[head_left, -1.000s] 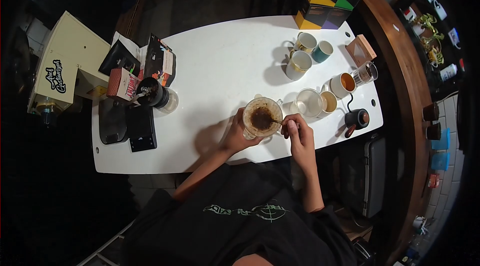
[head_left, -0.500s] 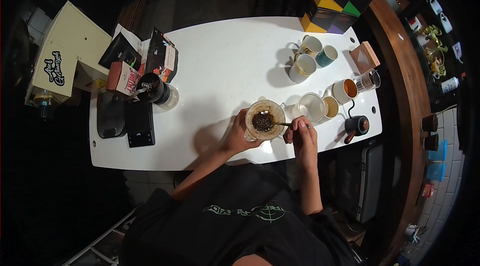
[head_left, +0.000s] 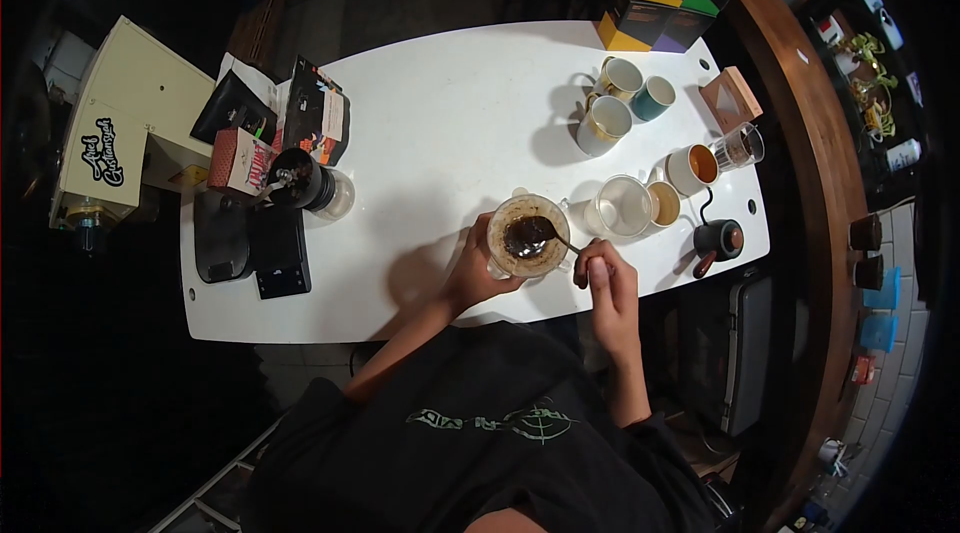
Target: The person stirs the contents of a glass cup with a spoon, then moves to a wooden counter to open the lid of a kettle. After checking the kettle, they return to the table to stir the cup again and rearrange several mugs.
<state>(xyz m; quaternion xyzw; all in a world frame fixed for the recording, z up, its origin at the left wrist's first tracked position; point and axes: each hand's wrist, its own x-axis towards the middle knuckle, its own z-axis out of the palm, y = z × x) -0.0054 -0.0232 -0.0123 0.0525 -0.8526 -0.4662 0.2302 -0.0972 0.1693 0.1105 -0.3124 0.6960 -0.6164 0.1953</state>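
Note:
My left hand (head_left: 476, 271) is wrapped round the side of a coffee dripper (head_left: 554, 216) near the table's front edge. Brown residue coats the lining inside it, and dark wet coffee grounds (head_left: 522, 245) lie at the bottom. In my right hand (head_left: 610, 285) is a spoon (head_left: 567, 244), pinched by its handle, the bowl end dipping into the grounds. Just right of the dripper stands a clear glass vessel (head_left: 623, 209). A cream cup (head_left: 663, 204) sits against its right side.
Several mugs (head_left: 604, 127) stand at the back right, near black boxes (head_left: 665, 8). A gooseneck kettle (head_left: 719, 240) is by the right edge. On the left are a hand grinder (head_left: 300, 180), a black scale (head_left: 283, 263), coffee bags (head_left: 318, 113) and a cream machine (head_left: 120, 123).
The spoon has shifted within the dripper, its bowl now showing over the grounds. My right hand has moved slightly right and down. The left hand keeps its hold.

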